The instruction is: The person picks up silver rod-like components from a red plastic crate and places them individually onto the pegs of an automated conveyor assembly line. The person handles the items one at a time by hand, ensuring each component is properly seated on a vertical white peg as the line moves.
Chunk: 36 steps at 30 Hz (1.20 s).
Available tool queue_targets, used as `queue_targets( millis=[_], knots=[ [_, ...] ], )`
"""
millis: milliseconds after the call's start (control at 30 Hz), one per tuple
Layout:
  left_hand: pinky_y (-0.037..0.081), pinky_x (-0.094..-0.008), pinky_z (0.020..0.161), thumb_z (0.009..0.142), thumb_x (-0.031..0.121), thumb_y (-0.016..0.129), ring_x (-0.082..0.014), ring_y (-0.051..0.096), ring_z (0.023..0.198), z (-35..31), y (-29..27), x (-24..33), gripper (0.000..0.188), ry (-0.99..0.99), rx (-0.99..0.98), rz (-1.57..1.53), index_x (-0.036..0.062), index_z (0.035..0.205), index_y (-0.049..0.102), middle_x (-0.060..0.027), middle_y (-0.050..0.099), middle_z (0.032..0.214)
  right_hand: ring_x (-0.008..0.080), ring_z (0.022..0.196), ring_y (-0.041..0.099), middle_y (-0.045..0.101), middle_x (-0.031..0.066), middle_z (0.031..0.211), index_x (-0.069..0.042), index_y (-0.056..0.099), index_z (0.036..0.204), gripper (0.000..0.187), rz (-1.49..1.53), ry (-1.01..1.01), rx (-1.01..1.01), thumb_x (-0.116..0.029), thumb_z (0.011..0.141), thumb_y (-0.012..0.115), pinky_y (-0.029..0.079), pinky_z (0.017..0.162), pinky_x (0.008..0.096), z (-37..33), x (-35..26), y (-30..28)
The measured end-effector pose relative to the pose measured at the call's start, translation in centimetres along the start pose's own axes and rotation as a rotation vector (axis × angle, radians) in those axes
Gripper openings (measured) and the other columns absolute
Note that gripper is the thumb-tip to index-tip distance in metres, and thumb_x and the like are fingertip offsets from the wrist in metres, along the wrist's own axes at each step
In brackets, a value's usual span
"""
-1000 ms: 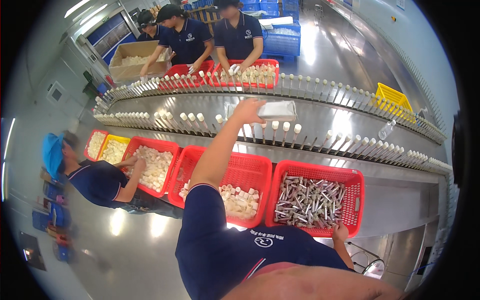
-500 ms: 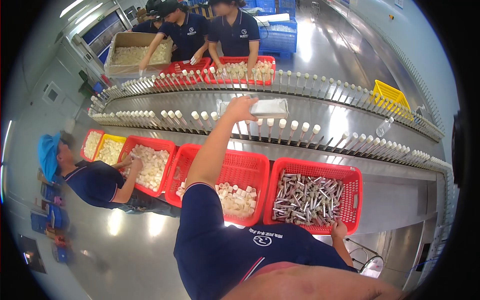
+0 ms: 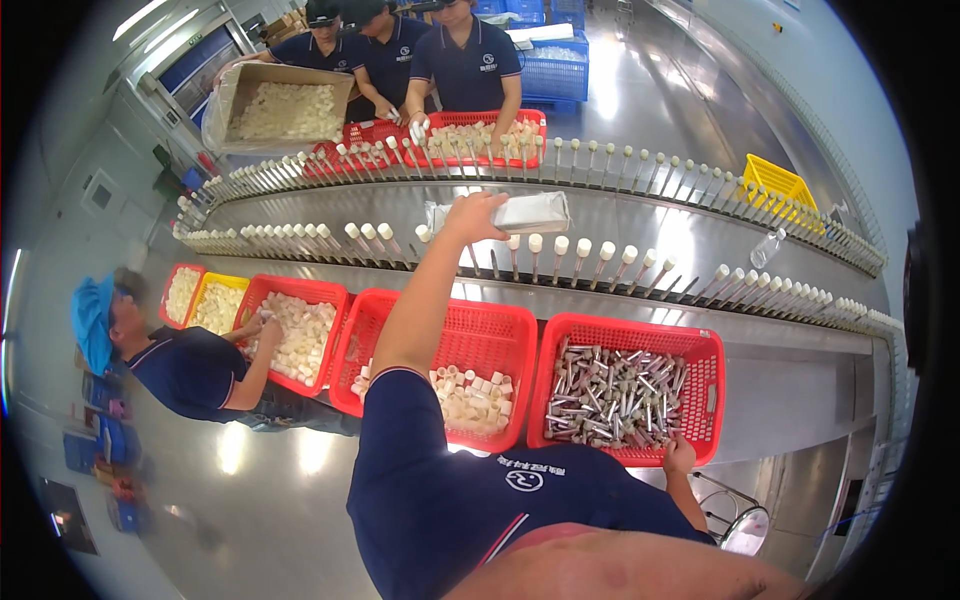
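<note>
My left hand (image 3: 474, 217) reaches across the near row of rods and is closed over one end of a white wrapped packet (image 3: 532, 212) on the steel surface between two rows. My right hand (image 3: 680, 457) is at the near right rim of a red basket (image 3: 712, 400), its fingers curled over the edge. That basket holds many short metallic tubes (image 3: 610, 395) with dull ends. To its left, another red basket (image 3: 490, 325) holds cream-white caps (image 3: 475, 400), partly hidden by my left arm. White-capped rods (image 3: 582, 250) stand upright along the near row, with a few bare rods (image 3: 676, 286) among them.
A far row of capped rods (image 3: 690, 178) curves behind. A clear bottle (image 3: 768, 248) and yellow basket (image 3: 780, 185) are at right. A co-worker (image 3: 190, 365) handles caps at left; several people stand behind red baskets (image 3: 480, 140) and a large carton (image 3: 290, 110).
The near row's rods have shifted right, including the bare ones. My left hand and the packet sit slightly further left. Across the line, co-workers moved and the carton tilted differently. My right hand stayed put.
</note>
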<state>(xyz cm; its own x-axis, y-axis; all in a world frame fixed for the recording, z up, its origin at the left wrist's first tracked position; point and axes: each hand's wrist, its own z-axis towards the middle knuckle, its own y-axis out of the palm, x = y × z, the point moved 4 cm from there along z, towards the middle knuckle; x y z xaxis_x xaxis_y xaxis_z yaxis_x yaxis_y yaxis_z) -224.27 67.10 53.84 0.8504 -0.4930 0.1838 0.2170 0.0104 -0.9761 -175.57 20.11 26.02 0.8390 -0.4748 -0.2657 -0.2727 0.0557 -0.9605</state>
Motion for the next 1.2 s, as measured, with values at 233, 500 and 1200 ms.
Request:
queue_targets(
  millis=[233, 500, 1200],
  knots=[
    [0.044, -0.0415, 0.089, 0.055, 0.047, 0.079, -0.0300, 0.056, 0.106, 0.4, 3.0, 1.2, 0.083, 0.066, -0.046, 0.030, 0.0161, 0.128, 0.053, -0.0115, 0.059, 0.112, 0.0384, 0.067, 0.059, 0.060, 0.0209, 0.069, -0.001, 0.062, 0.077, 0.022, 0.083, -0.027, 0.112, -0.018, 0.078, 0.050, 0.045, 0.063, 0.0516, 0.2, -0.2, -0.2],
    [0.046, -0.0389, 0.084, 0.054, 0.048, 0.079, -0.0287, 0.058, 0.104, 1.7, 0.8, 1.9, 0.084, 0.071, 0.048, -0.027, 0.0147, 0.127, 0.054, -0.0105, 0.060, 0.110, 0.0387, 0.068, 0.058, 0.060, 0.0207, 0.070, 0.000, 0.059, 0.077, 0.020, 0.095, -0.039, 0.122, -0.018, 0.079, 0.049, 0.044, 0.064, 0.0521, 0.6, -0.3, -0.2],
    [0.042, -0.0406, 0.092, 0.055, 0.047, 0.080, -0.0309, 0.053, 0.111, 1.3, 3.2, 1.9, 0.082, 0.086, -0.065, -0.041, 0.0160, 0.127, 0.055, -0.0139, 0.057, 0.116, 0.0371, 0.073, 0.062, 0.064, 0.0196, 0.078, -0.009, 0.066, 0.107, 0.033, 0.015, -0.001, -0.011, -0.020, 0.081, 0.048, 0.048, 0.066, 0.0482, 1.3, 1.2, 0.4]
  ],
)
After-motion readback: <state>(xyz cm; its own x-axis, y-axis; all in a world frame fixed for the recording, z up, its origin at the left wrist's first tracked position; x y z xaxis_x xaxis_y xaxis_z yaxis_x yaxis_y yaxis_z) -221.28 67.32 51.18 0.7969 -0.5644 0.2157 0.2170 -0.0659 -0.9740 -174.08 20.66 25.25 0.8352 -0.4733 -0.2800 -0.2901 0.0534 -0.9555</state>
